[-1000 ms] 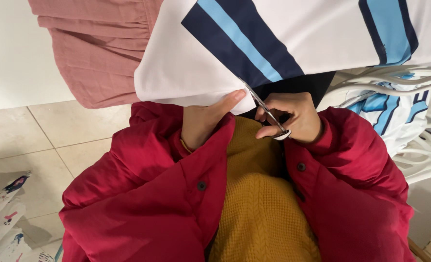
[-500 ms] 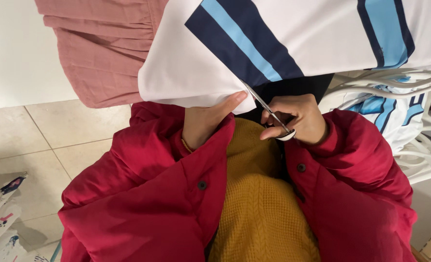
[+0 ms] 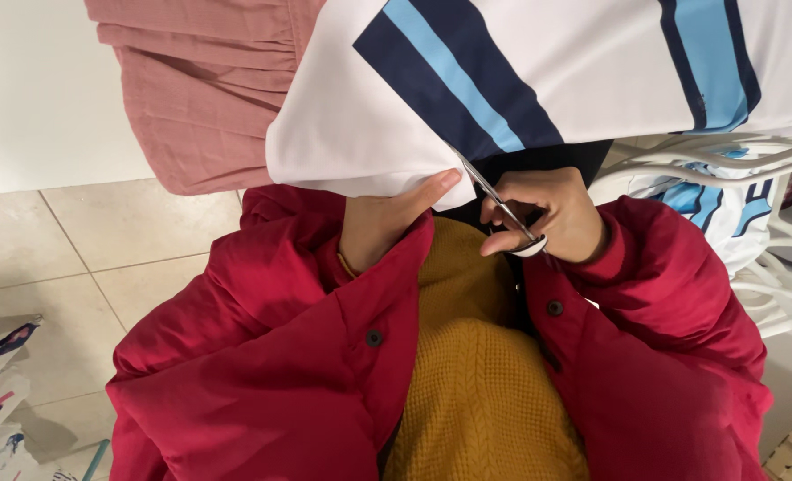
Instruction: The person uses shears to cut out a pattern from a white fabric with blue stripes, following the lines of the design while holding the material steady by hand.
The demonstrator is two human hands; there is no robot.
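Note:
A white garment point(image 3: 583, 71) with navy and light-blue stripes hangs in front of me. My left hand point(image 3: 383, 223) pinches its lower edge, thumb on top. My right hand point(image 3: 552, 214) grips small scissors point(image 3: 498, 200) whose thin metal blades point up-left and meet the cloth edge just right of my left thumb. A white handle loop shows beneath my fingers. Both arms wear red jacket sleeves over a mustard knit sweater point(image 3: 476, 374).
A pink pleated garment point(image 3: 191, 89) hangs to the left against a white wall. A white wire drying rack point(image 3: 770, 258) with another striped white cloth stands at right. Beige floor tiles point(image 3: 84, 249) lie below, with printed fabric point(image 3: 0, 392) at the bottom left.
The view has shifted slightly; the scissors and both hands stay at the cloth's lower edge, blades still against the fabric.

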